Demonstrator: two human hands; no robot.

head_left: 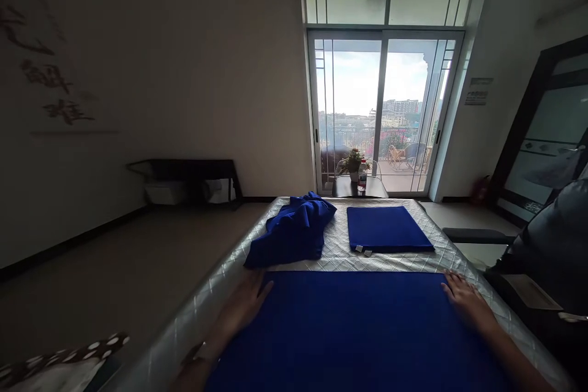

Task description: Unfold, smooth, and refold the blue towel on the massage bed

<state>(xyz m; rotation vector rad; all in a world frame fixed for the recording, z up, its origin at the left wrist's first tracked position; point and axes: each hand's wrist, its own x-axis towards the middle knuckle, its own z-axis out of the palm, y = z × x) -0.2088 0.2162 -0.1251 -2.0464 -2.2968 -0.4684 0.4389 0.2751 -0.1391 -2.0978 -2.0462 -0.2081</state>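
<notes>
A blue cloth point(358, 324) lies spread flat on the silver quilted table cover point(340, 239) in front of me. At its far left corner rests my left hand point(248, 297), fingers stretched out and the thumb apart on the fabric. My right hand point(465, 297) lies flat over the far right corner, its fingers extended. Beyond the left hand is a crumpled heap of blue cloth point(294, 229). To the right of that heap sits a neatly folded blue cloth point(388, 229) with small white tags at its near edge.
Past the table's far end, a small dark table point(342, 187) holds a potted plant point(353, 162) and a bottle point(362, 177). A low black rack point(193, 171) stands by the left wall. A dark chair point(546, 245) is close on the right; polka-dot fabric point(68, 358) shows lower left.
</notes>
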